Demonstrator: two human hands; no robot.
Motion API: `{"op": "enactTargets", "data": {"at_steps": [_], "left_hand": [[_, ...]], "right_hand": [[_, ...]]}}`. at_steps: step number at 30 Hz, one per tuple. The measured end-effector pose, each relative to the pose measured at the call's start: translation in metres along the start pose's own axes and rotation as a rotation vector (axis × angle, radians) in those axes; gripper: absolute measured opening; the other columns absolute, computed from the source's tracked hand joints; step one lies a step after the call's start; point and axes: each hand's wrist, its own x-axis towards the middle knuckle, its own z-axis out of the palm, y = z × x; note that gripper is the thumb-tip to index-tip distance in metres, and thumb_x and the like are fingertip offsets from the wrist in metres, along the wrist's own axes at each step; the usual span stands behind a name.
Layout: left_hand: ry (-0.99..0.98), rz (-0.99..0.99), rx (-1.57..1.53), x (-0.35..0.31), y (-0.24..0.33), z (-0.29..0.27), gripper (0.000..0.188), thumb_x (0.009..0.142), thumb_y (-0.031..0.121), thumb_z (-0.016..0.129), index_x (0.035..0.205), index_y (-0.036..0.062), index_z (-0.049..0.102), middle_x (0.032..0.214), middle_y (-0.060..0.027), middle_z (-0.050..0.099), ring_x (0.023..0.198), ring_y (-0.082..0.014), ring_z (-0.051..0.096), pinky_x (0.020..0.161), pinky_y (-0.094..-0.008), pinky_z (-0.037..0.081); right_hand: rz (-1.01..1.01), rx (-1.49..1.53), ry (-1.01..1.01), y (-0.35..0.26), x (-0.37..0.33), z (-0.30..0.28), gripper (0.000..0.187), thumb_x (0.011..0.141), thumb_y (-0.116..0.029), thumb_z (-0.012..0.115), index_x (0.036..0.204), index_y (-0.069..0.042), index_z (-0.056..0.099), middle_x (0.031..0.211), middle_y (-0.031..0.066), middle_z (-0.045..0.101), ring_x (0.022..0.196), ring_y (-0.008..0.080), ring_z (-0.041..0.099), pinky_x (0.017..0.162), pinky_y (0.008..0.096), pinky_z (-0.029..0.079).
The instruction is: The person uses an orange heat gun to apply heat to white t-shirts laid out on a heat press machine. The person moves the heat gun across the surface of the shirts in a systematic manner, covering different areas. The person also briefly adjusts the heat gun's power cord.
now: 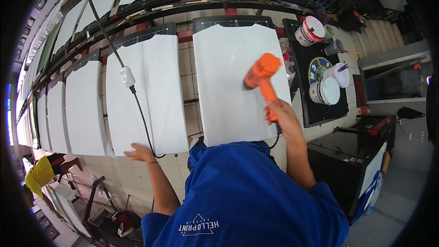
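My right hand [284,118] is closed round the handle of an orange heat gun [265,69]. The gun's dark nozzle points left, over white fabric [228,105] stretched on the board in front of me. Faint curved lines show on that fabric near the gun. To the left, my left hand [139,153] rests with fingers apart at the near edge of another white-covered board [137,77]. It is close to a black cable [145,126] that runs down from a white hanging socket [126,77]. I cannot see anything held in the left hand.
More white-covered boards [83,105] stand in a row to the left, and others lie beyond a dark rail [206,3]. On the right, a black board [315,114] bears several tubs [325,90]. A black cabinet [340,153] stands at lower right. A person in yellow [40,176] is at far left.
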Motion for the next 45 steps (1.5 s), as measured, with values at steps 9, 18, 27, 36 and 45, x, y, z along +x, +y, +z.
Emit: {"op": "enactTargets", "data": {"at_steps": [9, 18, 27, 36, 45], "left_hand": [[0.026, 0.093, -0.082, 0.0, -0.003, -0.002, 0.061, 0.096, 0.026, 0.042, 0.143, -0.0063, 0.02, 0.143, -0.0307, 0.029, 0.129, -0.0423, 0.036, 0.109, -0.0456, 0.031], [0.088, -0.217, -0.31, -0.005, 0.002, -0.002, 0.063, 0.096, 0.033, 0.044, 0.138, -0.0098, 0.026, 0.14, -0.0323, 0.032, 0.123, -0.0423, 0.044, 0.104, -0.0439, 0.039], [-0.105, -0.404, -0.435, 0.009, -0.016, 0.005, 0.076, 0.095, 0.049, 0.043, 0.13, -0.0172, 0.031, 0.135, -0.0318, 0.04, 0.119, -0.0383, 0.049, 0.1, -0.0395, 0.043], [-0.061, -0.337, -0.387, 0.017, -0.027, 0.009, 0.074, 0.096, 0.048, 0.042, 0.125, -0.0197, 0.038, 0.13, -0.0332, 0.045, 0.115, -0.0381, 0.052, 0.098, -0.04, 0.044], [-0.065, -0.328, -0.381, 0.014, -0.026, 0.005, 0.073, 0.095, 0.047, 0.042, 0.124, -0.0199, 0.038, 0.127, -0.0335, 0.047, 0.112, -0.0378, 0.053, 0.097, -0.0397, 0.044]], "right_hand": [[0.066, -0.021, -0.27, 0.01, 0.005, 0.05, 0.032, 0.094, -0.029, 0.057, 0.105, 0.001, 0.054, 0.081, 0.0045, 0.059, 0.066, 0.0106, 0.057, 0.053, 0.0244, 0.046], [-0.032, 0.008, 0.224, 0.018, -0.012, -0.059, 0.03, 0.092, -0.031, 0.061, 0.102, -0.003, 0.055, 0.079, 0.0039, 0.059, 0.063, 0.0101, 0.058, 0.05, 0.0226, 0.047], [-0.003, 0.05, 0.13, 0.017, -0.017, -0.033, 0.031, 0.092, -0.03, 0.059, 0.106, -0.003, 0.054, 0.078, 0.0027, 0.058, 0.064, 0.0099, 0.057, 0.052, 0.0235, 0.047], [0.089, -0.018, -0.329, 0.019, -0.014, 0.058, 0.031, 0.093, -0.031, 0.057, 0.103, -0.001, 0.054, 0.08, 0.0044, 0.059, 0.066, 0.0113, 0.058, 0.053, 0.0251, 0.046], [-0.008, -0.005, 0.036, 0.03, -0.024, -0.032, 0.029, 0.092, -0.029, 0.06, 0.101, -0.002, 0.056, 0.079, 0.0039, 0.06, 0.063, 0.0108, 0.059, 0.051, 0.0233, 0.047]]}}
